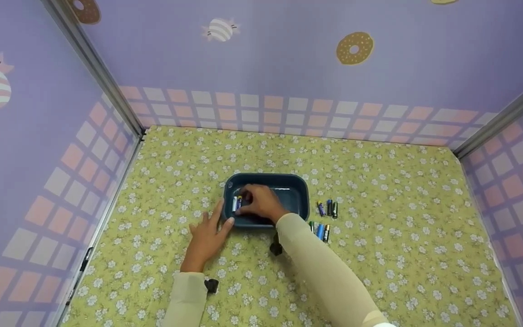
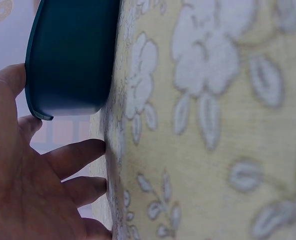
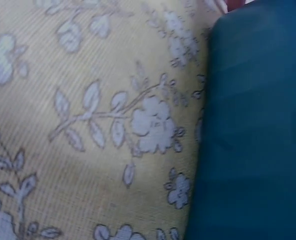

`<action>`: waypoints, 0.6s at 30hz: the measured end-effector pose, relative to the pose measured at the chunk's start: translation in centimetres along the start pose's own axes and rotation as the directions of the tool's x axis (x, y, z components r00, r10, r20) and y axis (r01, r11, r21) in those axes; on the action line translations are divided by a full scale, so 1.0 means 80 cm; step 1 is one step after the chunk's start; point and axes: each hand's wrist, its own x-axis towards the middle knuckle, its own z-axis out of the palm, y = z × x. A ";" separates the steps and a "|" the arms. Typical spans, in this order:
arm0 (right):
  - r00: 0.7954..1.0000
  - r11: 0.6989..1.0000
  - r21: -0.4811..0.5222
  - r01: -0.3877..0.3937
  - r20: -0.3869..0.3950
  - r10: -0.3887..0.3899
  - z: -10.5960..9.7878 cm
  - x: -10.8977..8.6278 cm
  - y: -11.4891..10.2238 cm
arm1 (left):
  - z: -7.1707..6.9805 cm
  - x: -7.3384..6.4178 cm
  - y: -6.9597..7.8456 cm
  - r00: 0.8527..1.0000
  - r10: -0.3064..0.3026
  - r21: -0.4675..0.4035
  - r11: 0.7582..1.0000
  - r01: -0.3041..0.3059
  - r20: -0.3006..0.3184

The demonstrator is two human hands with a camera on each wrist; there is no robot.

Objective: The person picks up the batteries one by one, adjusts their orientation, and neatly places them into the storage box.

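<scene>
A dark teal plastic tray stands on the floral cloth. Inside it, near the left wall, a white battery and a purple battery with a yellow end lie side by side. My right hand reaches into the tray and pinches the purple battery between thumb and fingers at its two ends. My left hand touches the tray's front left corner with thumb and index finger, its fingers spread; in the left wrist view the other fingertips rest on the cloth. The right wrist view shows only the tray's outer wall and cloth.
Right of the tray lies a row of batteries. Nearer to me is another group, including a blue battery, partly behind my right sleeve. Patterned purple walls enclose the table on the left, back and right.
</scene>
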 end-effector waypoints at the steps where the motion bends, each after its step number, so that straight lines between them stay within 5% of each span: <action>1: 1.000 1.000 0.009 0.001 0.002 -0.001 -0.002 -0.001 0.000 | 0.000 0.000 0.000 1.000 -0.002 0.000 1.000 0.002 0.000; 18: 0.994 0.993 0.098 0.068 -0.096 -0.059 -0.047 -0.039 0.001 | -0.002 -0.001 0.003 0.999 -0.025 0.006 1.000 0.025 0.026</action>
